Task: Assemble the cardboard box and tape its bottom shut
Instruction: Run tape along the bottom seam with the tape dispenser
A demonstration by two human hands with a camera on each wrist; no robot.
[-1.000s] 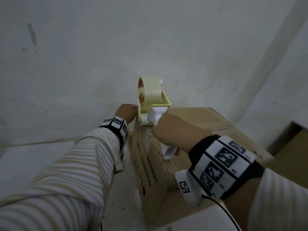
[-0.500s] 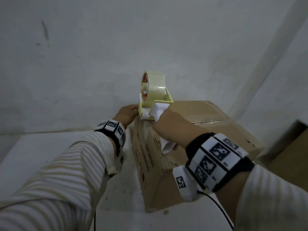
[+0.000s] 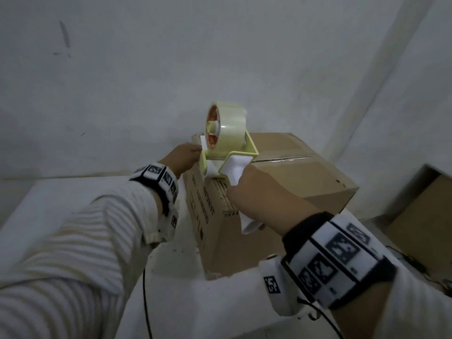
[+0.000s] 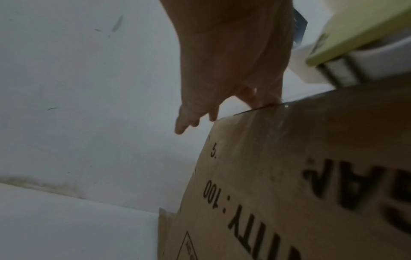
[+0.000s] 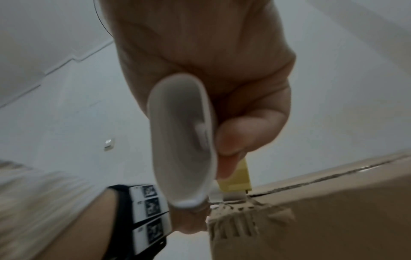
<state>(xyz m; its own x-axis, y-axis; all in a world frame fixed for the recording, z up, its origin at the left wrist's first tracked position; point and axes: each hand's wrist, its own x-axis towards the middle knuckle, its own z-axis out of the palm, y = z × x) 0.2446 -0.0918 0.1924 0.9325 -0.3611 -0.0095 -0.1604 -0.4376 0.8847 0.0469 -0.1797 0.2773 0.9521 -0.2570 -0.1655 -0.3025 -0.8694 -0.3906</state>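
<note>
The yellow-framed tape dispenser (image 3: 226,145) has crept toward 12 o'clock along the brown cardboard box (image 3: 300,177), so taping's underway; right hand (image 3: 256,189) grips its handle, left hand (image 3: 181,156) fingers flat on the edge.

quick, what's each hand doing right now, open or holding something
Left hand: open, fingers straight, resting on the box edge.
Right hand: gripping the tape dispenser by its handle, on the box.

A brown box (image 3: 293,172) with black print, a pale yellow dispenser (image 3: 234,152) with white handle (image 3: 234,170), cream-striped sleeves (image 3: 93,231), black-and-white wristbands (image 3: 342,263).
</note>
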